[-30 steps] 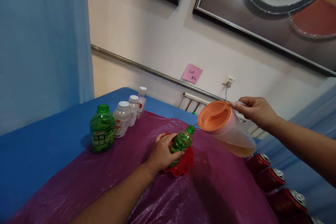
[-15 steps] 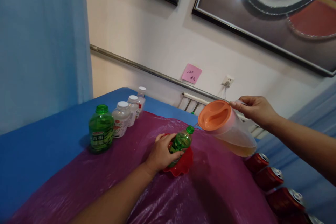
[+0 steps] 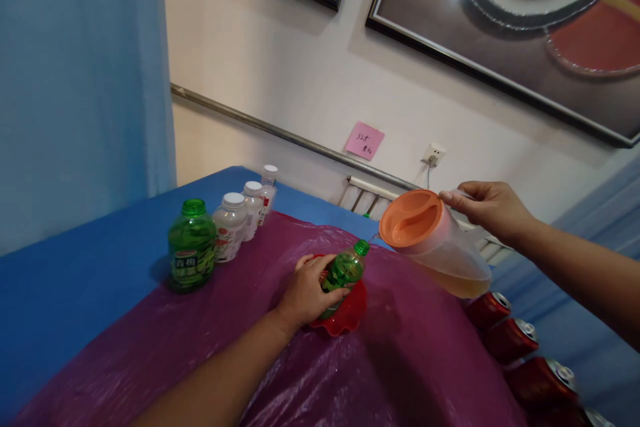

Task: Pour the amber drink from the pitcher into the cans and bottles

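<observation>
Since a second ago: pitcher (image 3: 434, 244) nudged slightly up and right; little else changed. Right hand (image 3: 487, 207) closed on the pitcher's handle, right of centre frame. Pitcher tilted, orange lid toward the camera, amber liquid pooled in the low side, spout just beside the mouth of the small green bottle (image 3: 344, 273). A thin stream seems to run between them; too fine to be sure. Left hand (image 3: 305, 293) wrapped round the small green bottle, leaning it toward the spout over a red dish (image 3: 345, 315), centre frame, on purple plastic sheet (image 3: 200, 347) over the table (image 3: 75, 280).

Judgement: narrow neck, so pour slowly, spout close above the mouth, bottle held firm over the dish.

Count: one large green bottle (image 3: 191, 245), three white-capped bottles (image 3: 230, 227) left of centre; four red cans (image 3: 515, 340) lower right, the last cut by the edge.
</observation>
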Motion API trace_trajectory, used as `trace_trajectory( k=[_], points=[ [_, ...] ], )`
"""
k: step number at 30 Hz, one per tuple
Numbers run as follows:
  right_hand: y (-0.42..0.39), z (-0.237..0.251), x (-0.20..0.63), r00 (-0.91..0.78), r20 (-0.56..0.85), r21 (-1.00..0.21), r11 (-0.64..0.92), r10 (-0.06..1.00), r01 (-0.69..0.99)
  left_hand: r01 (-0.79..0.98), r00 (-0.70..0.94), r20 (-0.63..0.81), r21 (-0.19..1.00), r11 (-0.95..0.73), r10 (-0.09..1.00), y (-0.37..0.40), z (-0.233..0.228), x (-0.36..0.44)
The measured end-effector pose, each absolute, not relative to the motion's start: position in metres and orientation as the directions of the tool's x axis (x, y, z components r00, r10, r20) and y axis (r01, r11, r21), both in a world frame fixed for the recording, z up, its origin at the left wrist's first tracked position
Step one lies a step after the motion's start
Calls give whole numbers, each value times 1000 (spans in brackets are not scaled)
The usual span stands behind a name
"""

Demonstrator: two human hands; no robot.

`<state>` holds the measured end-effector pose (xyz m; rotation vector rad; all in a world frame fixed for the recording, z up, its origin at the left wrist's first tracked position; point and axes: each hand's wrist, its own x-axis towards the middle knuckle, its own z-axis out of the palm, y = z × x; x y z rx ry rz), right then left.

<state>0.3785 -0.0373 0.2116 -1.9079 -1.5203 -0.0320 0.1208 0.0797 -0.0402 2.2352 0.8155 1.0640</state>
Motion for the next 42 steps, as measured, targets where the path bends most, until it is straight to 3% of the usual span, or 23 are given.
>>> trace_trajectory(
  k=[42],
  points=[
    [-36,212,377,310,416,-479,-84,855,874,284,508,482,688,-668,713,76,-35,120]
  ],
)
